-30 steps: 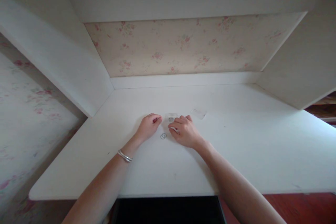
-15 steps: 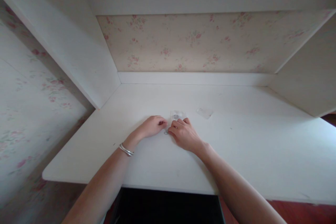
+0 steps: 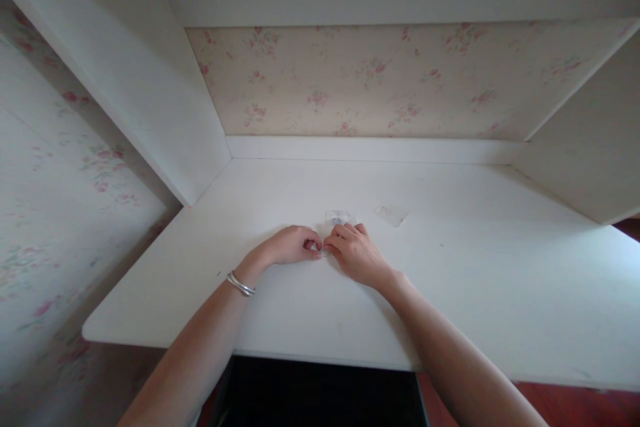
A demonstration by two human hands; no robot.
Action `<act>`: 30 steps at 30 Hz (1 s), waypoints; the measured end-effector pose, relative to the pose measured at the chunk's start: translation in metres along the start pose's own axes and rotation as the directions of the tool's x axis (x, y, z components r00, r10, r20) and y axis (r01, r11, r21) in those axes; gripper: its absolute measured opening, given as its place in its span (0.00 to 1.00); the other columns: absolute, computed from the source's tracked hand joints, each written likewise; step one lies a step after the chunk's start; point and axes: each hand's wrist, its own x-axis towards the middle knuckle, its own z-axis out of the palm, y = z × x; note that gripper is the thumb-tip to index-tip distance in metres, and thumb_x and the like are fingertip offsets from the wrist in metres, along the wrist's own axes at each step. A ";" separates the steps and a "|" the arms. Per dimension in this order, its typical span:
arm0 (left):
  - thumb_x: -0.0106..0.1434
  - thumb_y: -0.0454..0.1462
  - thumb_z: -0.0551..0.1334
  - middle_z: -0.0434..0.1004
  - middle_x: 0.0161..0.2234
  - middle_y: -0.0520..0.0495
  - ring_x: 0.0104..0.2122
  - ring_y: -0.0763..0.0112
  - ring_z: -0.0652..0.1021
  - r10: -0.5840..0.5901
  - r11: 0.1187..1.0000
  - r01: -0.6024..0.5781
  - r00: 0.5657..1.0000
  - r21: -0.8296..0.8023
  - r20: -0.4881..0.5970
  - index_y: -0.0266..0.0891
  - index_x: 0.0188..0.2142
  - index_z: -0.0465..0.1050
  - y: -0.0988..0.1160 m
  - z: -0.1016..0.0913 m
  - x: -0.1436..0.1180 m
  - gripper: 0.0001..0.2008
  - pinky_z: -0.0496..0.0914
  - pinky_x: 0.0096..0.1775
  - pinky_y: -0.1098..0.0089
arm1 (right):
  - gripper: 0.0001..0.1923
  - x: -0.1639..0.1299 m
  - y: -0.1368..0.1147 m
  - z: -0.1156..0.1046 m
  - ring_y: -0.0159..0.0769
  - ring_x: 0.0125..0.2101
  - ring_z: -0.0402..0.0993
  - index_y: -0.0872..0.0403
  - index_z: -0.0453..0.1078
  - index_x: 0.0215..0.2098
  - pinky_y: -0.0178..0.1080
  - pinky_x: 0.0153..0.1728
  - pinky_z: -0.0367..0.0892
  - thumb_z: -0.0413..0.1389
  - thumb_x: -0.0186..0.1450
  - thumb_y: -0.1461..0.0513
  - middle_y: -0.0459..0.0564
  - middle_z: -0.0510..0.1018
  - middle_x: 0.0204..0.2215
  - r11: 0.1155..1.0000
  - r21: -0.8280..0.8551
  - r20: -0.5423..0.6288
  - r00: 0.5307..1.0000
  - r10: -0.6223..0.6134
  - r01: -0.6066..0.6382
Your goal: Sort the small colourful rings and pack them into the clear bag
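Note:
My left hand [image 3: 298, 245] is closed, thumb and fingertips pinched together at a tiny pale, shiny piece [image 3: 325, 253] just above the desk. From the other side, my right hand [image 3: 356, 255] has its bent fingers closed on the same piece. The piece is mostly covered by fingertips, so its kind does not show. Right behind my right fingers lies a small clear plastic bag [image 3: 340, 216] with something greyish in it. A second clear plastic bag [image 3: 391, 215] rests further right, apart from both hands.
The white desk [image 3: 475, 280] has a raised back board and side panels. A black surface [image 3: 320, 393] is below the desk's front edge. A small dark bit [image 3: 219, 273] lies left of my left wrist, which wears a silver bracelet [image 3: 241, 284].
My left hand has come down and right, its fingertips now meeting the small piece at my right fingers. My right hand has shifted slightly right.

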 end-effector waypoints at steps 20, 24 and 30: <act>0.55 0.39 0.60 0.76 0.27 0.52 0.25 0.73 0.72 -0.042 0.999 0.042 0.999 0.016 -0.032 0.43 0.32 0.76 -0.001 0.015 0.004 0.08 0.60 0.27 0.74 | 0.12 0.018 0.043 0.017 0.37 0.38 0.66 0.49 0.73 0.38 0.40 0.39 0.53 0.48 0.66 0.58 0.49 0.71 0.35 0.920 0.099 -0.274 0.878 0.393 -0.380; 0.56 0.40 0.59 0.76 0.28 0.52 0.26 0.72 0.72 -0.047 0.999 0.047 0.999 0.024 -0.020 0.43 0.32 0.75 -0.002 0.017 0.005 0.07 0.60 0.27 0.74 | 0.12 0.022 0.044 0.020 0.38 0.38 0.66 0.48 0.73 0.37 0.40 0.39 0.53 0.49 0.66 0.57 0.50 0.72 0.35 0.915 0.104 -0.233 0.884 0.404 -0.391; 0.60 0.41 0.56 0.76 0.30 0.52 0.28 0.71 0.72 -0.009 0.998 0.011 1.000 0.066 -0.026 0.42 0.33 0.73 -0.002 0.016 0.005 0.09 0.61 0.29 0.73 | 0.11 0.015 0.052 0.012 0.36 0.36 0.68 0.48 0.75 0.35 0.39 0.38 0.55 0.50 0.64 0.56 0.48 0.73 0.34 0.867 0.213 -0.304 0.812 0.497 -0.451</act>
